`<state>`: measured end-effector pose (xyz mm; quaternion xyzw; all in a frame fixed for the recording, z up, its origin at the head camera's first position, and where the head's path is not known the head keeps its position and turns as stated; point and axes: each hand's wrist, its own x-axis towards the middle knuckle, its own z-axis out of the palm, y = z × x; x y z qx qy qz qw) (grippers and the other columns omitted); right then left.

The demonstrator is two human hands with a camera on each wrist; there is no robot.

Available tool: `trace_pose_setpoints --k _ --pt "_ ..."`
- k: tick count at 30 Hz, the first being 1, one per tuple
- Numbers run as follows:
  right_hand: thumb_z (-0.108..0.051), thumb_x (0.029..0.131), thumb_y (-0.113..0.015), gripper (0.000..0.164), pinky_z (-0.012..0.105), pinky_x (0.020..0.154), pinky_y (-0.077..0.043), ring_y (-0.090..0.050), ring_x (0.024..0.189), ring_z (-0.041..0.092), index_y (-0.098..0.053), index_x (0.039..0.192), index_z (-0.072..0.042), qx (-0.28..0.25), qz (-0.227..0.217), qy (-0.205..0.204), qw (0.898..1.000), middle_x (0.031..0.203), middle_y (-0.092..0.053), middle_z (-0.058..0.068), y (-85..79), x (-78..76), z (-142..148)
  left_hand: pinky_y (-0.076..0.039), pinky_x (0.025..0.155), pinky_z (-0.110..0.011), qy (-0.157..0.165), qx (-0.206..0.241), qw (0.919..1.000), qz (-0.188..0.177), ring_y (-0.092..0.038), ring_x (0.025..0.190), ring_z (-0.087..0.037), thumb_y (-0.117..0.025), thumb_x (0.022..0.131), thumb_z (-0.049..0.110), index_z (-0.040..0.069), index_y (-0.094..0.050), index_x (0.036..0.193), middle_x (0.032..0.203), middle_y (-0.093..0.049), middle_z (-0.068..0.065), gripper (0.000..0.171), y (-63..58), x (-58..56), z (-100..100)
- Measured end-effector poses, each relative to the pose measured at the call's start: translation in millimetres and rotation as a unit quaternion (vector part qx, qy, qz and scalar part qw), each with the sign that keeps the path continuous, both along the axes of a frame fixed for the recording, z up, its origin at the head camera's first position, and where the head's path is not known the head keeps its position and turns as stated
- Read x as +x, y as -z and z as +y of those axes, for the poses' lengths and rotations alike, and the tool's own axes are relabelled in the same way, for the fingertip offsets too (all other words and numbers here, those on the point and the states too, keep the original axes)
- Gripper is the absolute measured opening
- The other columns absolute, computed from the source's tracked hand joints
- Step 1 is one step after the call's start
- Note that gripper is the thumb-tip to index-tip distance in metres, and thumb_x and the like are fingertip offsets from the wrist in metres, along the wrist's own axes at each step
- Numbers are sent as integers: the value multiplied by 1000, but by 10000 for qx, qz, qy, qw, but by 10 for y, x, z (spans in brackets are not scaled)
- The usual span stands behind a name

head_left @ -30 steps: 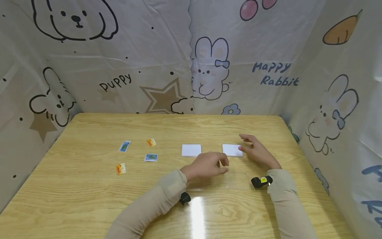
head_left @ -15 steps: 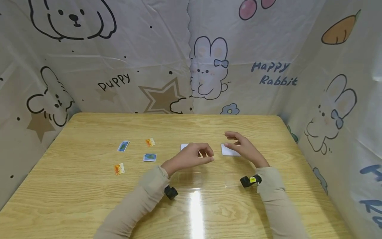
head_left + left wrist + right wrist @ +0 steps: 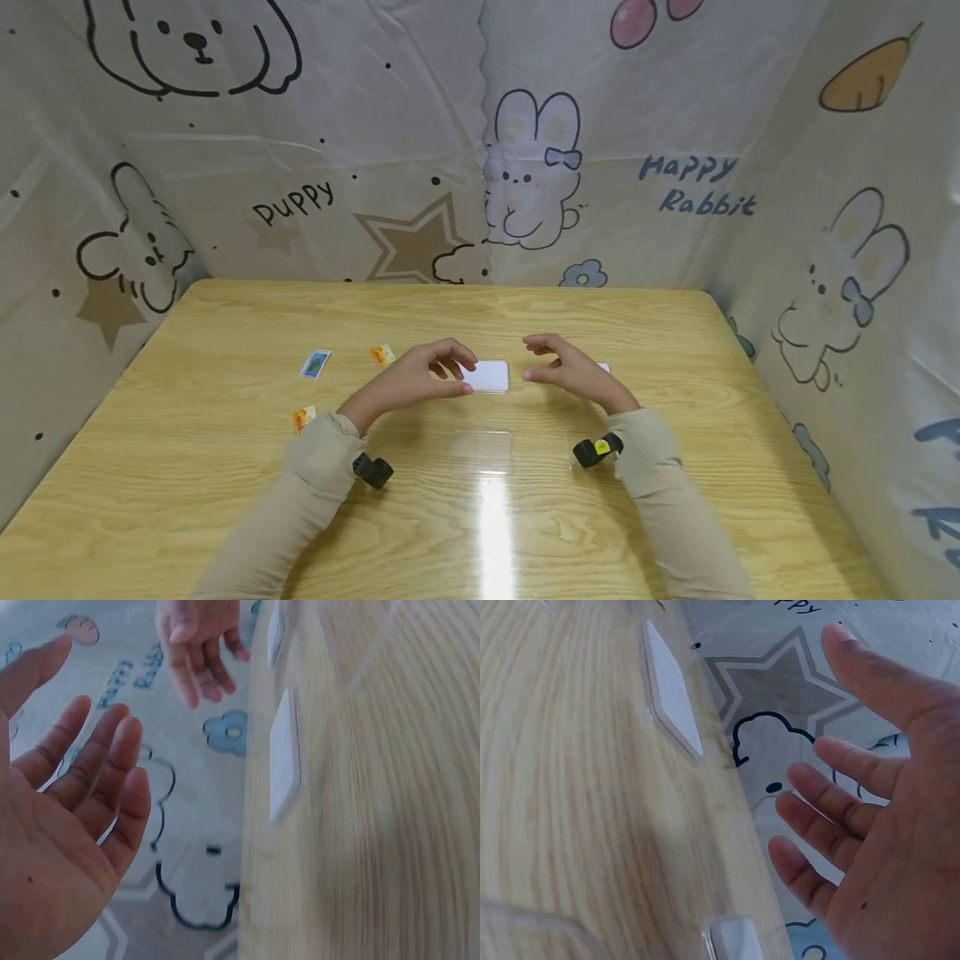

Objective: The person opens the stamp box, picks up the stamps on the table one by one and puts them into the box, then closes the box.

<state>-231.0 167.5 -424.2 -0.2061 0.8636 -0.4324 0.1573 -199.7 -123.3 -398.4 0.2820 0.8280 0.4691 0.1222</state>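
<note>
My left hand hovers over the table, fingertips overlapping the left end of a flat white rectangular stack in the head view. The left wrist view shows that hand holding nothing, its fingers loosely bent, apart from the white stack. Facing it, my right hand hangs just right of the stack, also holding nothing. A second white stack is mostly hidden behind the right hand. Both white pieces seem to sit in clear cases in the right wrist view, where the right hand is relaxed.
A clear plastic piece lies in front of the left stack; another is partly hidden by the right wrist. On the left lie a blue-bordered picture card and two orange ones, one farther back, one nearer. Printed cloth surrounds the table.
Both hands have moved left, uncovering most of the left white stack and covering most of the right one. The left hand now hides a second blue-bordered picture card.
</note>
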Motion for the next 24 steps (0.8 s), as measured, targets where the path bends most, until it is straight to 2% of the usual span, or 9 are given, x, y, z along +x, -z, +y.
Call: trace_pose_setpoints --k 6,9,11,18,24 --pt "-33 88 -70 78 55 111 -30 -29 139 38 -29 150 -10 81 -417 -380 9984 150 -31 19 37 -6 -123 -44 97 -47 -106 -119 9999 -1 -56 112 -23 -75 85 25 12 -57 124 127 -59 -8 45 10 7 -295" --pt "-36 86 -72 83 55 111 -31 -28 139 41 -28 150 -9 261 -468 -483 9974 150 -28 20 52 -4 -176 -40 101 -51 -230 -188 9995 -57 -54 116 -26 -76 84 24 14 -55 127 131 -56 -11 49 30 20 -426" --pt "-37 84 -73 85 55 111 -30 -28 139 41 -29 150 -8 427 -436 -509 9968 149 -28 21 64 -4 -205 -38 103 -52 -303 -248 9991 -148 -52 118 -28 -76 83 21 14 -54 128 133 -55 -13 51 49 29 -496" --pt "-37 84 -74 86 54 111 -32 -33 137 41 -28 151 -6 807 -386 -536 9945 149 -27 22 116 -36 -284 -34 104 -56 -387 -480 9976 -307 -47 124 -34 -76 83 22 6 -47 136 139 -49 -14 62 155 44 -716" --pt "-34 83 -75 84 54 111 -31 -34 135 37 -32 149 -7 944 -435 -436 9936 146 -30 22 143 -52 -324 -31 107 -58 -566 -692 9945 -545 -42 128 -36 -76 84 26 9 -46 137 143 -44 -13 64 219 67 -891"
